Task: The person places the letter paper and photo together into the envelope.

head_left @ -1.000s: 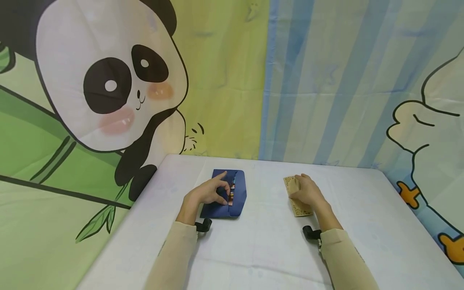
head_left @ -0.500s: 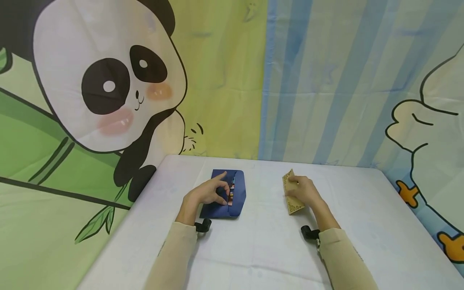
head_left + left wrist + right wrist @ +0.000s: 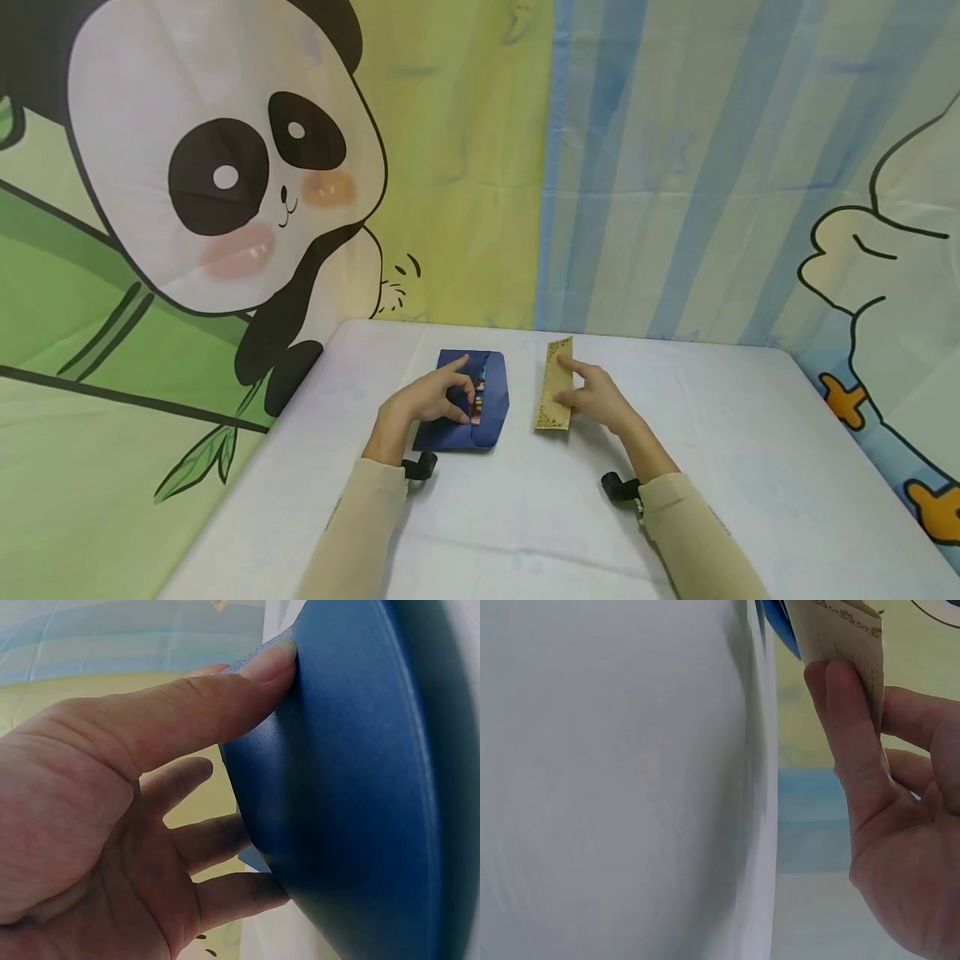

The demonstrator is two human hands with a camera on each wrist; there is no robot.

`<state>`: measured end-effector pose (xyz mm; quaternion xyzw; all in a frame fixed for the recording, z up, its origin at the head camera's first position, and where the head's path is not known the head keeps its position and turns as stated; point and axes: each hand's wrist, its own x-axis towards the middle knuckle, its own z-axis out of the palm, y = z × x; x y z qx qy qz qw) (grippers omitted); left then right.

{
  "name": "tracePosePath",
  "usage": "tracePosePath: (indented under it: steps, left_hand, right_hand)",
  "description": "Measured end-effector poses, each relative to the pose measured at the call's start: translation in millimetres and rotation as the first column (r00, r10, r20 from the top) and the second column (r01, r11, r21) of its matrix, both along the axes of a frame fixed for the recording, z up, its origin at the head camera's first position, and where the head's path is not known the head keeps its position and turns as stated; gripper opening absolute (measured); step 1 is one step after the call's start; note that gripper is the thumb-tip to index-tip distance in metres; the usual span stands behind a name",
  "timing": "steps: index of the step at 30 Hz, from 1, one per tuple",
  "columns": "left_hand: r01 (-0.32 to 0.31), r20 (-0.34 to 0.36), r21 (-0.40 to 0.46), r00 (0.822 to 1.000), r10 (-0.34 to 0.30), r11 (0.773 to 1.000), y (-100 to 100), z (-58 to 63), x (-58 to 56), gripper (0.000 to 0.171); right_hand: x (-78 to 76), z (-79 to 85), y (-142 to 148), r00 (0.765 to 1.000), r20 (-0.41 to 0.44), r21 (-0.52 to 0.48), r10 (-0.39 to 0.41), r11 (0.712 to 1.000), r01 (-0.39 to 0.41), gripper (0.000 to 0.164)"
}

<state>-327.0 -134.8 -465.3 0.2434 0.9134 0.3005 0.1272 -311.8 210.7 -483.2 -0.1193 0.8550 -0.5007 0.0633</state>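
A dark blue envelope [image 3: 492,408] lies on the table with its flap spread to the right; a strip of colourful picture [image 3: 478,400] shows in its opening. My left hand [image 3: 426,398] pinches the envelope's edge by that opening. Close up in the left wrist view, the thumb lies on the blue paper [image 3: 360,780] and several fingers reach behind it. My right hand [image 3: 600,402] holds a tan card [image 3: 552,392] with ornate borders, lifted upright just right of the envelope. In the right wrist view the card [image 3: 847,645] sits between the fingers and thumb.
A white cloth covers the table [image 3: 517,517]. Behind it hangs a printed curtain [image 3: 465,167] with a panda and stripes. Each wrist wears a small black camera, one of them the right camera [image 3: 621,487].
My right hand has lifted the tan card off the table, tilted it upright and carried it left towards the envelope. My left hand and the envelope have stayed put.
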Motion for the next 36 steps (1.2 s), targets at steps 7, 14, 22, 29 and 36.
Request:
tracePosePath:
  steps: [7, 14, 22, 29, 36]
  left_hand:
    - [-0.004, -0.003, -0.009, 1.0, 0.004, 1.0, 1, 0.5, 0.0, 0.027]
    - [-0.01, -0.002, -0.022, 1.0, 0.01, 1.0, 0, 2.0, 0.2, 0.026]
    - [-0.004, -0.01, -0.026, 1.0, 0.003, 1.0, -1, 1.9, -0.3, 0.026]
    - [0.0, -0.001, -0.019, 1.0, 0.0, 1.0, -1, 1.8, -0.3, 0.025]
    - [0.007, 0.001, -0.025, 1.0, -0.007, 1.0, 1, 2.6, 0.1, 0.026]
  right_hand:
    - [1.0, 0.1, -9, 1.0, -0.012, -0.028, 0.011, 1.0, -0.012, 0.082]
    - [-0.1, 1.6, -19, 1.0, -0.017, -0.099, 0.012, 0.995, -0.013, 0.087]
    - [0.8, 3.9, -38, 1.0, 0.013, -0.125, -0.009, 0.992, 0.011, 0.082]
    - [1.8, 4.4, -55, 1.0, 0.019, -0.142, 0.01, 0.99, -0.007, 0.082]
    - [4.5, 4.6, -69, 1.0, 0.013, -0.14, 0.025, 0.99, -0.023, 0.083]
